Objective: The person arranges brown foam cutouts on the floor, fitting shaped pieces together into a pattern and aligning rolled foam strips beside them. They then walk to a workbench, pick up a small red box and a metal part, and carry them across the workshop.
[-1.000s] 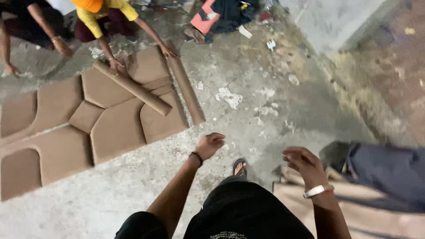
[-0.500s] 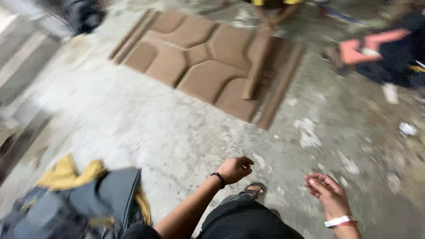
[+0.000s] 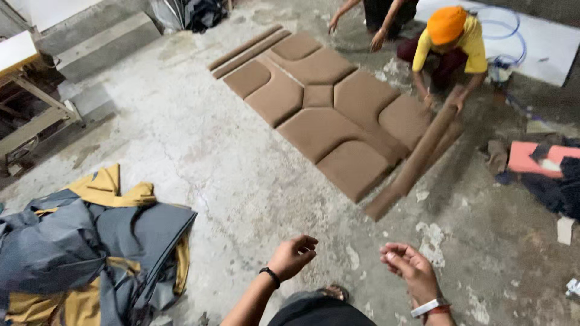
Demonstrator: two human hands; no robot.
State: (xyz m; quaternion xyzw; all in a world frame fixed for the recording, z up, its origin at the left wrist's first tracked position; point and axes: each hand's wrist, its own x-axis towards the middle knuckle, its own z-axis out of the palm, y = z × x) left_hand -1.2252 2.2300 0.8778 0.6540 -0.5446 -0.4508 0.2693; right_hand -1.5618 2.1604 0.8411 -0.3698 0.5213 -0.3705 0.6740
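Over the concrete floor (image 3: 199, 151): left hand (image 3: 293, 253) loosely curled, empty; right hand (image 3: 408, 265) half-open, empty. Brown padded panels (image 3: 326, 102) lie mostly assembled; a co-worker holds one long strip (image 3: 417, 160), not yet laid.

— Inspector, what is the left hand (image 3: 294, 253) doing?

— It is hanging in front of the body, fingers curling loosely inward, gripping nothing; a black band is sitting on the wrist.

— And the right hand (image 3: 409, 267)?

— It is turning palm up, fingers half bent, empty, wearing a white wristband.
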